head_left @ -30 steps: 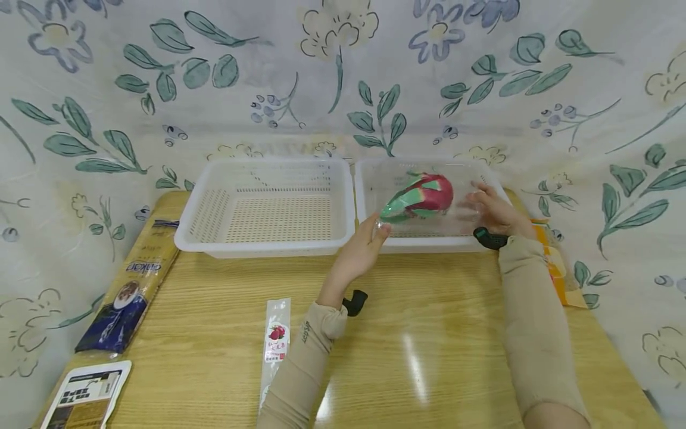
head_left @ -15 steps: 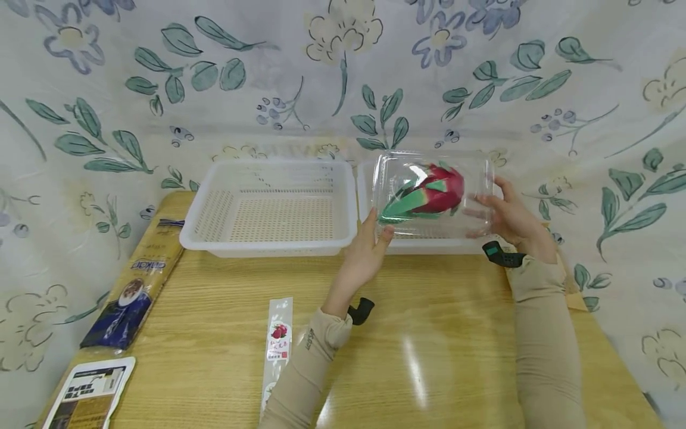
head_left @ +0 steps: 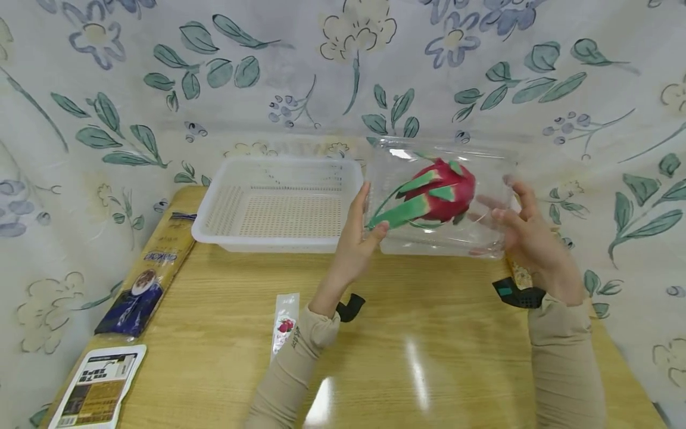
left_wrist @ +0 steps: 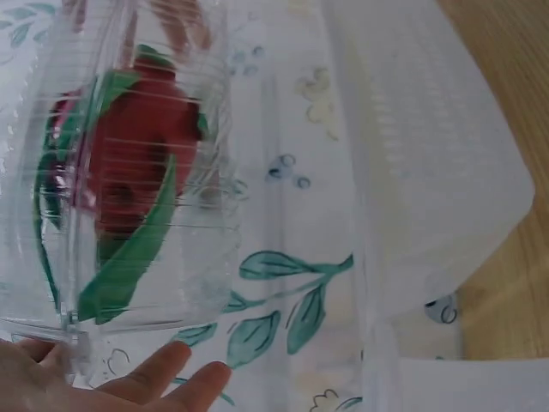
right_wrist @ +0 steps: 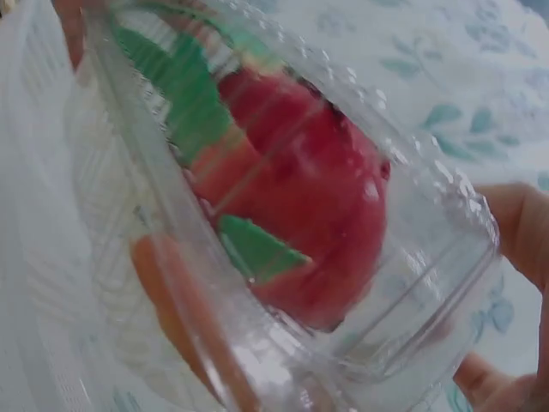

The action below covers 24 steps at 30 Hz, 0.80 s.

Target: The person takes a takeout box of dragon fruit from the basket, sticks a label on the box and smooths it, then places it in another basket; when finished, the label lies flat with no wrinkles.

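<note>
— Higher now: both hands have lifted the clear box (head_left: 439, 196) up out of the right basket (head_left: 429, 245), and it hangs in the air above that basket's front rim.

— Who has hold of it?

— The 2 hands share it. Left hand (head_left: 358, 238) grips the left end, thumb at the front edge, fingers up the side. Right hand (head_left: 527, 235) clasps the right end, fingers spread on the wall.

— And the dragon fruit (head_left: 434, 195) inside?

— It lies across, long axis left to right: green tips toward the left hand, red body nearer the right.

— Anything near?

— The left basket (head_left: 278, 205) sits just beside, on the table (head_left: 418, 333).
</note>
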Each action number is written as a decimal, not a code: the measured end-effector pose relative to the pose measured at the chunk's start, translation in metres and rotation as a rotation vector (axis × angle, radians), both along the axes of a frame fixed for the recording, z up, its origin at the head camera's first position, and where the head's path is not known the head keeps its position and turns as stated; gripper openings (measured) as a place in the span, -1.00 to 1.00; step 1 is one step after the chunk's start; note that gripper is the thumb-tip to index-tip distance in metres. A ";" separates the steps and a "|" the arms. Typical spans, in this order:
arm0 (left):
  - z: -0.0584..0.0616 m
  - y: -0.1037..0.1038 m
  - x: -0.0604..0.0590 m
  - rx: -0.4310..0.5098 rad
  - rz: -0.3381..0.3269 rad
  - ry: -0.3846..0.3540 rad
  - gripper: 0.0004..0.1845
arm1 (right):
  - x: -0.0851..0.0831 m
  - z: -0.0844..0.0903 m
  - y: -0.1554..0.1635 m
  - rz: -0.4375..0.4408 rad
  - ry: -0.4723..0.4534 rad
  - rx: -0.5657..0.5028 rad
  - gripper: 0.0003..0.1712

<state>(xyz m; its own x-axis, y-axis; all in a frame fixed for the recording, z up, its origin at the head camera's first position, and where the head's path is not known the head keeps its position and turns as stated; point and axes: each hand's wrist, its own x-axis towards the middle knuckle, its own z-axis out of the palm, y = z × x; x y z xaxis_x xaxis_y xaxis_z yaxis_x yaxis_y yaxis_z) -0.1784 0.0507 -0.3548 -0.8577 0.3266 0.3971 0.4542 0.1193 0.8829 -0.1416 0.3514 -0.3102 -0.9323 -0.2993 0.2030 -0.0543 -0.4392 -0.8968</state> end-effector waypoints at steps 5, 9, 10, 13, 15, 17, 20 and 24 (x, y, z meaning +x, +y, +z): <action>0.006 -0.019 -0.002 0.091 -0.002 0.066 -0.16 | 0.007 -0.001 -0.023 0.020 0.021 -0.023 -0.45; 0.007 -0.041 0.005 0.060 0.019 0.065 -0.10 | 0.016 -0.004 -0.043 0.005 0.001 0.106 -0.33; 0.006 -0.047 0.009 0.046 0.034 0.061 -0.09 | 0.018 -0.005 -0.048 0.003 -0.012 0.148 -0.28; 0.000 -0.064 0.024 0.020 0.072 0.045 -0.06 | 0.026 -0.009 -0.065 0.001 -0.062 0.260 -0.11; -0.004 -0.071 0.035 0.012 0.091 0.028 -0.05 | 0.031 -0.011 -0.074 -0.003 -0.106 0.313 -0.05; -0.010 -0.077 0.048 0.021 0.102 -0.001 -0.03 | 0.038 -0.015 -0.083 -0.019 -0.164 0.350 -0.02; -0.020 -0.084 0.065 0.007 0.141 -0.069 -0.01 | 0.047 -0.022 -0.097 -0.062 -0.255 0.432 -0.01; -0.032 -0.091 0.083 -0.019 0.179 -0.199 -0.01 | 0.059 -0.037 -0.115 -0.136 -0.318 0.598 -0.01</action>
<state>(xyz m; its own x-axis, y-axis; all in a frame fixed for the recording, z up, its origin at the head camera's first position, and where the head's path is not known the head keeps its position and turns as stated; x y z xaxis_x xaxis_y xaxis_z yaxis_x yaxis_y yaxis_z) -0.0954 -0.0406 -0.3871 -0.9630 0.1687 0.2100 0.2420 0.1993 0.9496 -0.0825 0.2364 -0.3470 -0.9563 -0.1513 -0.2503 0.2322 0.1275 -0.9643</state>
